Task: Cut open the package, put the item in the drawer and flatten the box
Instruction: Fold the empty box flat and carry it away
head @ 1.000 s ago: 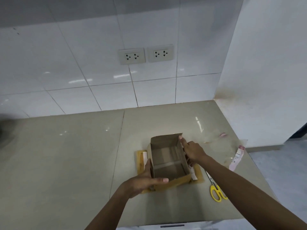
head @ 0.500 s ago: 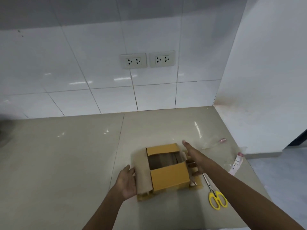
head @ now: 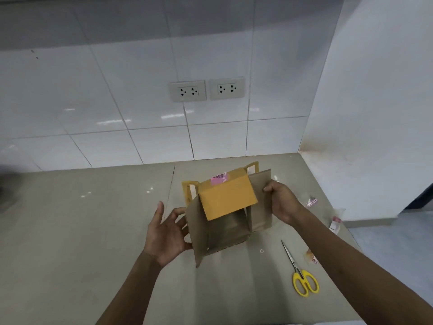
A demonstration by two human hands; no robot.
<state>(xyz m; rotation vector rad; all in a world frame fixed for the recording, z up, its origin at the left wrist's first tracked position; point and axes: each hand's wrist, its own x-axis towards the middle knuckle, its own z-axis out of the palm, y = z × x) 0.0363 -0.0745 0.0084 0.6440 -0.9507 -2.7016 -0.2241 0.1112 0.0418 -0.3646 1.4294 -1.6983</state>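
The cardboard box (head: 226, 199) is now lifted clear of the counter (head: 82, 231) and held between both hands, with its open end turned toward the camera; half a second ago it sat on the counter with its flaps spread. The yellow outer face now tilts upward, and a pink label (head: 219, 178) shows at its far edge.

The right hand (head: 284, 202) has changed from lying straight-fingered along the box's right side to pinching the right flap (head: 260, 198), thumb on the inner face, fingers curled behind.

The left hand (head: 167, 233) has its fingers loosely spread, their tips against the left flap (head: 195, 228); whether it grips the flap cannot be told.

The yellow-handled scissors (head: 302, 275) lie on the counter to the right, unmoved relative to it. Clear wrapper scraps (head: 311, 202) lie farther right, near the counter edge. Two wall sockets (head: 207, 90) sit higher in the view than before.
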